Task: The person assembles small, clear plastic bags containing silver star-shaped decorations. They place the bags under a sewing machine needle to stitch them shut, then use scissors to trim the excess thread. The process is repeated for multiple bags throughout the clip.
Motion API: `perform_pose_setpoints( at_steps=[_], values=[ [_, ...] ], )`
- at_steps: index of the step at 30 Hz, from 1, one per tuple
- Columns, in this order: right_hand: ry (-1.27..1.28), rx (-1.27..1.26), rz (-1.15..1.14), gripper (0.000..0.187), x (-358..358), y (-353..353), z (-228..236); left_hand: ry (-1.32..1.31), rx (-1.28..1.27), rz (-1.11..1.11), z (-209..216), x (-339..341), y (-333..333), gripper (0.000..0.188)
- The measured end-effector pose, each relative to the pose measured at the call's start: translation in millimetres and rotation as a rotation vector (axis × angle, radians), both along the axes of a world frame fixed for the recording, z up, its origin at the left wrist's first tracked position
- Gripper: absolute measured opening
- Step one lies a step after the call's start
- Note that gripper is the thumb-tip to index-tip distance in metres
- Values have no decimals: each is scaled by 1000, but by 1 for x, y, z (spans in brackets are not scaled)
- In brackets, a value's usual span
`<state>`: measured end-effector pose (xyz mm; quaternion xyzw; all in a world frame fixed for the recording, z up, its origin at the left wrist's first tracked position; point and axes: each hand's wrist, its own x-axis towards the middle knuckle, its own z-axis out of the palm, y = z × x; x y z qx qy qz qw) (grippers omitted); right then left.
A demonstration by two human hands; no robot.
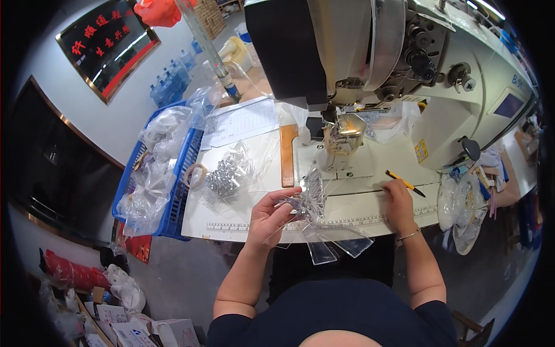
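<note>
My left hand (269, 215) is closed around a bundle of clear plastic shoe-strap pieces (315, 194) set with silvery, glittering stones. Their clear ends (324, 252) hang past the table's front edge. The bundle lies in front of the sewing machine's needle area (341, 139). On the right, my right hand (399, 203) rests at the tabletop with its fingers curled in; whatever they may hold is hidden. Just beyond it lies a yellow and black pen (404, 183). Left of the bundle sits a pile of glittering silver pieces (225, 176) on clear plastic.
A blue crate (184, 199) filled with clear plastic bags stands at the left, beside a tape roll (195, 175). Paper sheets (243, 122) and a brown wooden strip (287, 156) lie on the table. A ruler strip (358, 220) runs along its front. Plastic bags (459, 202) hang at the right.
</note>
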<state>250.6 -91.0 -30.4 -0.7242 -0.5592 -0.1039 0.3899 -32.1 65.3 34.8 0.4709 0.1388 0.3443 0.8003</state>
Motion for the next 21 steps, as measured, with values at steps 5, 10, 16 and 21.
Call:
perform_pose_setpoints(
  at_steps=[5, 10, 16, 21],
  values=[
    [987, 298, 102, 27, -53, 5, 14, 17, 291, 346, -15, 12, -21, 25],
    [1728, 212, 484, 24, -118, 14, 55, 198, 1767, 541, 7, 15, -37, 27],
    [1851, 264, 417, 21, -114, 31, 48, 314, 1627, 284, -17, 13, -50, 45],
    [1885, 216, 478, 22, -122, 32, 49, 187, 643, 483, -31, 20, -53, 44]
  ],
)
